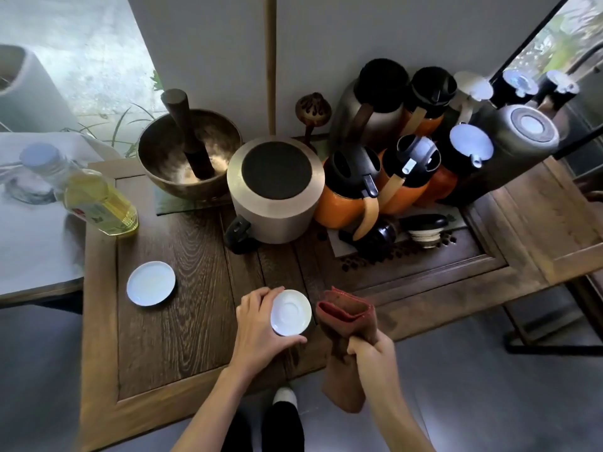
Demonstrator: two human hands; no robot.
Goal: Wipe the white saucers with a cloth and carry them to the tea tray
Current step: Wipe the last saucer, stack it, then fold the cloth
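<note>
Two white saucers are in play here: one saucer [290, 312] is in the left hand [257, 324], lifted a bit near the front edge of the wooden surface [182, 324], fingers [295, 340] curled around its rim so the face stays open for wiping. The other saucer [151, 283] lies flat toward the left edge, well apart from the hands, presumably waiting its turn. The right hand [368, 349] has its fingers clamped on a reddish-brown cloth [347, 316], bunched so a folded end sticks up just beside the held saucer, not quite touching as far as I can tell. Looks like the wipe is about to start. The back of the surface is crowded with thermos jugs [352, 190], and I can't say which thing is the tea tray.
</note>
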